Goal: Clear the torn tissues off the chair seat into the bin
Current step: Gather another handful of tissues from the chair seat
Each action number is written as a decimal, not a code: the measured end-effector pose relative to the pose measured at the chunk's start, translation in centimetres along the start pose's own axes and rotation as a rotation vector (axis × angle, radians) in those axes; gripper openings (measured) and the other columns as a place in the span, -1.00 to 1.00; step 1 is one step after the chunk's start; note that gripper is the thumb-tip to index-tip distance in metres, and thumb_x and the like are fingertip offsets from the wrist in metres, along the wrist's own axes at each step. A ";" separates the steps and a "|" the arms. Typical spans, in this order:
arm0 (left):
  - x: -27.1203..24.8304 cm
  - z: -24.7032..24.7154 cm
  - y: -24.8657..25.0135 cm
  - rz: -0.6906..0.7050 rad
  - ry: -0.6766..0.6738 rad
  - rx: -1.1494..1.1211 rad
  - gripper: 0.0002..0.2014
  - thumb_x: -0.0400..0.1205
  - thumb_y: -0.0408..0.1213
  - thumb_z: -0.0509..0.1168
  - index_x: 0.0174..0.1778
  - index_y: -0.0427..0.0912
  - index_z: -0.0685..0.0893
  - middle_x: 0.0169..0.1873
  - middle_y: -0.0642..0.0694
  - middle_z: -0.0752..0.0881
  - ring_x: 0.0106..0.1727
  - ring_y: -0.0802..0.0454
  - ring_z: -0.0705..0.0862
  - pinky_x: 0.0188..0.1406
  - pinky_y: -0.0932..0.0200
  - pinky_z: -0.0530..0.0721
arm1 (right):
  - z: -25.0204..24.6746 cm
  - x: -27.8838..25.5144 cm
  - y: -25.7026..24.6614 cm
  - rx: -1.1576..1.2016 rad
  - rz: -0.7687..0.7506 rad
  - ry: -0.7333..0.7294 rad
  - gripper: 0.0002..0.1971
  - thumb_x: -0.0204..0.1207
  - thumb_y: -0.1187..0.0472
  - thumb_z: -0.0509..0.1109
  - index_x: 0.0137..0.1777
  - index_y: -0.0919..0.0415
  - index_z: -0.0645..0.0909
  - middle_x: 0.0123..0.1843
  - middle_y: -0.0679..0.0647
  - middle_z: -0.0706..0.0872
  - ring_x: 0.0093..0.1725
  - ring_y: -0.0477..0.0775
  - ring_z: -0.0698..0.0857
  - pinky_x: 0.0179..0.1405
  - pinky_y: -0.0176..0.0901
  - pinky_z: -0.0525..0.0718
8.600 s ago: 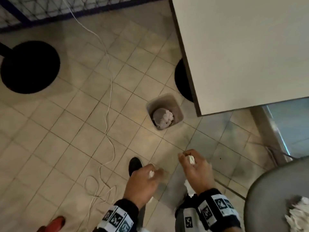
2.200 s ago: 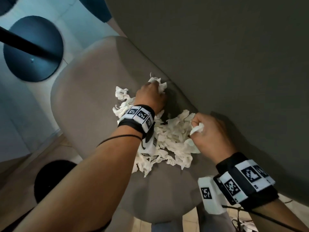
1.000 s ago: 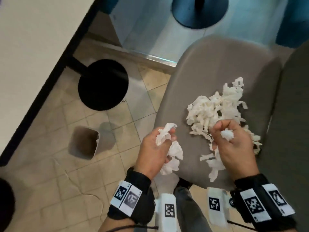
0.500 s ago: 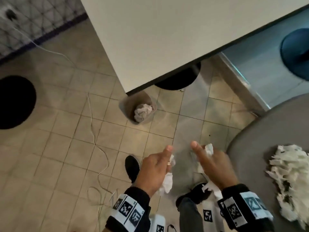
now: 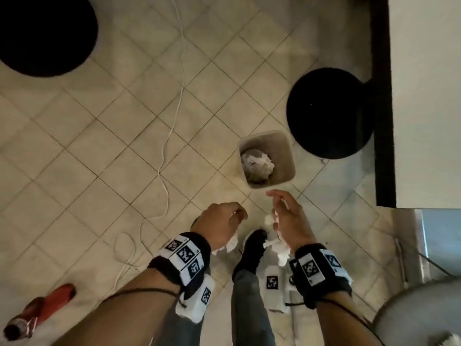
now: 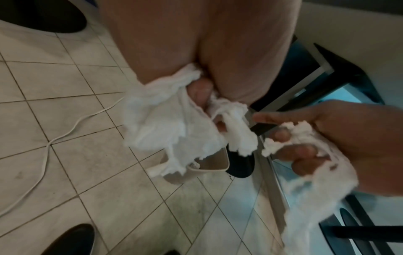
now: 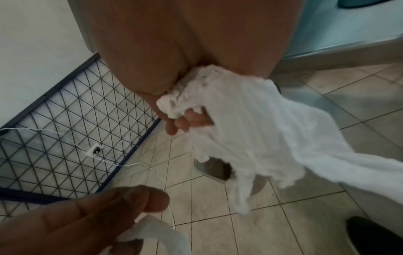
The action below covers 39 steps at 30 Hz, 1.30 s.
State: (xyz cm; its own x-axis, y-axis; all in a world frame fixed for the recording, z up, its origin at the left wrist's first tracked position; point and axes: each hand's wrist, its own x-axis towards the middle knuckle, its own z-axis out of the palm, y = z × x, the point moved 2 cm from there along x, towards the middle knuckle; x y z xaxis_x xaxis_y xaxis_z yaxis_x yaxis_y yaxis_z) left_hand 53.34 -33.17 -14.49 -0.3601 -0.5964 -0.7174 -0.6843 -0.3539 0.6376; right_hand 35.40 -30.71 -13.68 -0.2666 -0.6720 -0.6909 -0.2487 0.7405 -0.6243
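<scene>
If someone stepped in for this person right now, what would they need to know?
Left hand: holds a wad of torn tissue, short of the bin.
Right hand: holds another bunch of tissue, thumb and forefinger out, just short of the bin's near rim.
Bin: on the floor tiles by the table, with tissue already at the bottom.
Chair seat: at lower right, a scrap of tissue showing at the picture's edge.
Done: at least one load binned.
Left: drop both handfuls in, then go back for what is on the seat.

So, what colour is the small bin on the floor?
The bin is beige, with white tissue already inside; the head view shows it best.
</scene>
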 end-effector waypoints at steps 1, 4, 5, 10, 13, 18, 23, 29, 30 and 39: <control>1.2 -0.1 -0.2 0.001 0.014 0.018 -0.69 0.65 0.09 0.17 -0.07 0.02 0.77 -0.14 -0.08 0.84 -0.09 -0.10 0.79 0.01 -0.03 0.73 | 0.4 1.6 -0.5 0.005 -0.015 -0.008 -0.73 0.72 0.04 0.13 0.04 -0.16 0.69 -0.28 -0.09 0.58 -0.23 0.01 0.57 -0.14 0.04 0.58; 4.8 -0.2 -0.5 0.031 0.074 0.027 -0.60 0.70 0.15 0.17 -0.26 -0.06 0.64 -0.27 -0.11 0.77 -0.15 -0.18 0.74 -0.07 -0.05 0.70 | 1.0 6.1 -1.9 0.043 -0.017 -0.014 -0.69 0.72 -0.06 0.13 -0.08 -0.10 0.70 -0.19 -0.06 0.61 -0.19 0.01 0.56 -0.25 -0.10 0.53; 6.0 -0.2 -0.4 0.044 0.086 0.008 -0.63 0.70 0.12 0.18 -0.29 -0.04 0.58 -0.27 -0.09 0.74 -0.14 -0.19 0.72 -0.09 -0.03 0.68 | 1.1 7.5 -2.2 0.054 -0.005 -0.014 -0.69 0.69 -0.09 0.14 -0.12 -0.08 0.69 -0.16 -0.06 0.63 -0.21 -0.01 0.57 -0.28 -0.15 0.51; 12.3 0.3 1.4 0.105 0.064 -0.145 -0.85 0.64 -0.24 0.31 0.09 -0.15 0.58 0.11 -0.08 0.56 0.15 -0.14 0.59 0.12 0.07 0.54 | 0.4 14.3 -3.3 0.141 0.007 -0.011 -0.85 0.42 0.05 0.25 -0.26 -0.10 0.65 -0.11 0.06 0.66 -0.10 0.12 0.62 -0.02 0.00 0.58; 16.2 1.0 1.9 0.161 0.081 -0.200 -0.66 0.56 -0.35 0.38 0.24 -0.18 0.52 0.30 -0.17 0.49 0.26 -0.17 0.54 0.30 -0.04 0.58 | -0.6 17.6 -2.8 0.043 -0.055 0.031 -0.70 0.15 0.29 0.24 -0.33 -0.20 0.61 -0.06 0.15 0.59 0.02 0.21 0.59 0.14 0.22 0.56; 22.5 3.9 1.1 0.193 0.175 -0.145 -0.50 0.56 -0.37 0.42 0.42 -0.09 0.49 0.36 -0.17 0.44 0.37 -0.18 0.49 0.37 0.05 0.49 | -1.2 22.0 -1.4 -0.038 -0.221 0.078 -0.57 0.21 0.51 0.19 -0.19 -0.11 0.52 -0.11 0.10 0.57 -0.17 0.04 0.59 -0.17 -0.07 0.58; 26.9 6.8 -0.8 0.160 0.204 -0.128 -0.32 0.58 -0.37 0.39 0.62 -0.01 0.31 0.52 -0.18 0.38 0.51 -0.24 0.45 0.49 -0.05 0.48 | -0.5 24.7 2.0 -0.119 -0.180 0.052 -0.57 0.43 0.45 0.41 0.12 -0.10 0.57 0.23 0.06 0.70 0.20 0.01 0.71 0.19 -0.10 0.72; 27.7 7.8 -2.2 0.124 0.092 -0.048 -0.18 0.53 -0.35 0.42 0.69 0.02 0.21 0.70 -0.21 0.18 0.71 -0.27 0.16 0.65 -0.22 0.29 | -0.3 24.7 4.9 -0.337 -0.094 -0.040 -0.40 0.51 0.25 0.48 0.53 -0.11 0.45 0.35 -0.14 0.39 0.28 -0.15 0.45 0.05 -0.47 0.45; 27.2 7.7 -2.3 0.113 0.072 -0.046 -0.17 0.53 -0.36 0.41 0.70 0.05 0.20 0.72 -0.20 0.15 0.72 -0.26 0.14 0.66 -0.23 0.28 | -0.4 24.4 5.2 -0.362 -0.076 -0.055 -0.37 0.52 0.23 0.48 0.56 -0.11 0.41 0.37 -0.15 0.39 0.31 -0.13 0.45 0.15 -0.34 0.46; 14.4 4.9 -7.1 0.042 0.097 -0.031 -0.44 0.65 -0.31 0.31 0.59 0.06 0.43 0.54 -0.03 0.48 0.60 -0.03 0.33 0.56 0.12 0.28 | -1.5 15.6 5.6 -0.368 0.074 -0.133 -0.41 0.62 0.17 0.37 0.61 -0.20 0.33 0.49 -0.10 0.48 0.32 -0.02 0.57 0.24 -0.15 0.45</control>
State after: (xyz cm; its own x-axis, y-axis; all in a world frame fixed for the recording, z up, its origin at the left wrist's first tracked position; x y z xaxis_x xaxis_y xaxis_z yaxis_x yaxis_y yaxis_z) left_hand 49.92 -35.73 -30.65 -0.3241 -0.6778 -0.6600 -0.6492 -0.3481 0.6763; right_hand 28.39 -37.07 -27.43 -0.1795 -0.5924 -0.7854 -0.5571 0.7192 -0.4152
